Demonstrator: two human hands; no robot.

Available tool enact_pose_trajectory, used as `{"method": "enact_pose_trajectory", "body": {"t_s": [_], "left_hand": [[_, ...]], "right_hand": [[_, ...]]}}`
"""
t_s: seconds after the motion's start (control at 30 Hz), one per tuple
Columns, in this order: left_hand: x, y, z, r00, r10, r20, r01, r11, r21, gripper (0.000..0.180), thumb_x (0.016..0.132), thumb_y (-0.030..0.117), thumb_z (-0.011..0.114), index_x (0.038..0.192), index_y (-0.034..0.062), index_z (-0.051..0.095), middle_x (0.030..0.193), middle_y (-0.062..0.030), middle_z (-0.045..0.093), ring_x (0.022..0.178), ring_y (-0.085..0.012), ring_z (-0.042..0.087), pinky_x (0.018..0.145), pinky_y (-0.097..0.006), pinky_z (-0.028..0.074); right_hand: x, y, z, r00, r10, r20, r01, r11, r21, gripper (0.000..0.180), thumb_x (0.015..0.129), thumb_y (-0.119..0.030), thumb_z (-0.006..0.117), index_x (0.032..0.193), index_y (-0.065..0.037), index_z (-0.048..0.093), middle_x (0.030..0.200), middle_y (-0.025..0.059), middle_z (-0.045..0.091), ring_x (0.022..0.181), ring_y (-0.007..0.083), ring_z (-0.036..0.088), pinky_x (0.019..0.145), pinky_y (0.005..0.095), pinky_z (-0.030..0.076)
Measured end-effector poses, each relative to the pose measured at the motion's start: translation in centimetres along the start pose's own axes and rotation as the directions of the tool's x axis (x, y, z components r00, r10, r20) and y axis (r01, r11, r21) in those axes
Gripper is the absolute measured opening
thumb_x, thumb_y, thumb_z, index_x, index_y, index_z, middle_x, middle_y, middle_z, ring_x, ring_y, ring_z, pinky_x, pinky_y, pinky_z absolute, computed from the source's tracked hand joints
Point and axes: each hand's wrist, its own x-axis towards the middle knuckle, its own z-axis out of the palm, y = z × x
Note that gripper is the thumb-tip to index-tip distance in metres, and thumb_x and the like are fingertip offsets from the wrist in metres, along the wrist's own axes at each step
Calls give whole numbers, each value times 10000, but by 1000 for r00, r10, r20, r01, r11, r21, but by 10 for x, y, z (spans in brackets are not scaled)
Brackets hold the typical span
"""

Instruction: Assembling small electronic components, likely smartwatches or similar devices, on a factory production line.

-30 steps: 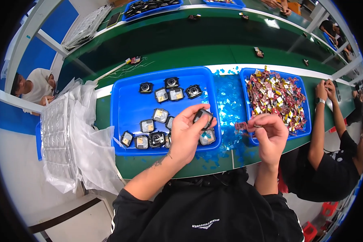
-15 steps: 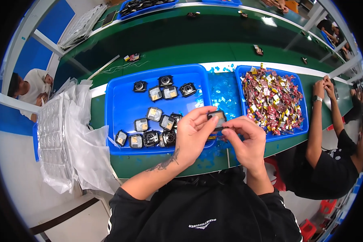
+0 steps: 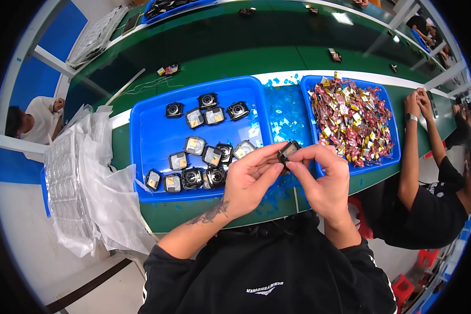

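Hands (image 3: 293, 175) lower, black part (image 3: 288, 152) half-hidden

The person wears a black long-sleeved top with both sleeves pushed up toward the elbows, leaving the forearms bare. A small white printed mark sits on the front of the top, near the lower edge of the view. The left forearm carries a dark tattoo close to the wrist. The left hand (image 3: 251, 180) and right hand (image 3: 324, 180) are bare, without gloves, rings or a watch.

Bare tray floor (image 3: 157, 138) beside casings (image 3: 193, 145)
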Motion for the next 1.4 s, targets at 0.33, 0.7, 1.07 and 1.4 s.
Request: {"method": "enact_pose_trajectory", "body": {"t_s": [0.33, 0.7, 1.07, 1.4], "left_hand": [[-4, -5, -4, 1000, 18, 9, -18, 999, 34, 421, 931, -78, 526, 1348, -37, 490, 1280, -142, 576, 1123, -169, 591, 964, -290, 499], [-8, 0, -7, 999, 31, 44, -39, 982, 186, 381, 917, -80, 546, 1296, -44, 546, 1266, -154, 596, 1058, -174, 632, 907, -272, 527], [4, 5, 2, 992, 23, -125, -35, 995, -93, 477, 947, -25, 511, 1398, -28, 356, 1223, -198, 595, 1079, -234, 624, 885, -353, 564], [5, 12, -11, 901, 356, 248, -424, 603, 676, 321, 807, -68, 660, 1105, 42, 700, 1196, -141, 591, 936, -224, 674, 759, -290, 573]], "right_hand": [[4, -2, -3, 998, -30, 57, 35, 997, -72, 76, 743, -11, 731, 785, -50, 681, 685, 31, 639, 586, 133, 553, 657, 295, 344], [6, -3, -9, 997, 17, 79, -14, 999, -35, 222, 681, -25, 771, 689, -57, 551, 671, 5, 551, 632, 113, 487, 622, 278, 351], [-2, 9, -14, 972, 186, 144, -230, 871, 433, 264, 778, -2, 738, 1000, 13, 596, 855, 35, 621, 858, 120, 615, 835, 290, 520], [-14, 16, -14, 944, 252, 214, -327, 804, 496, 115, 826, 47, 684, 936, 44, 652, 891, 79, 659, 828, 103, 632, 706, 219, 546]]}}
